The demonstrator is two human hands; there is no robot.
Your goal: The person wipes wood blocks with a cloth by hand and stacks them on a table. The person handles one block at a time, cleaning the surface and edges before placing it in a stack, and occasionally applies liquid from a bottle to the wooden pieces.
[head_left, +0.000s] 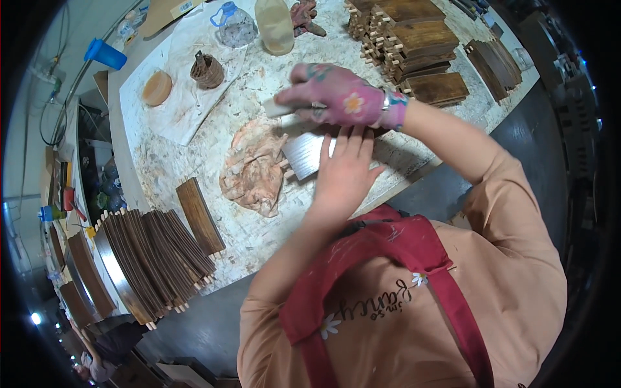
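A wooden board with a bright sheen and dowel pegs at its left end lies on the worktable. My bare left hand rests on it, fingers stretched out flat. Above the board's far side is my right hand, in a pink flowered glove, somewhat blurred, its fingers closed on a small pale block. What kind of block this is I cannot make out. A crumpled, stained cloth lies beside the board's pegged end. Left of the cloth is a single brown board.
Many dark pegged boards stand in a row at the near left. More boards are stacked at the far right. A stained pot, a clear jug, a bottle of yellowish liquid and a blue cup sit farther back.
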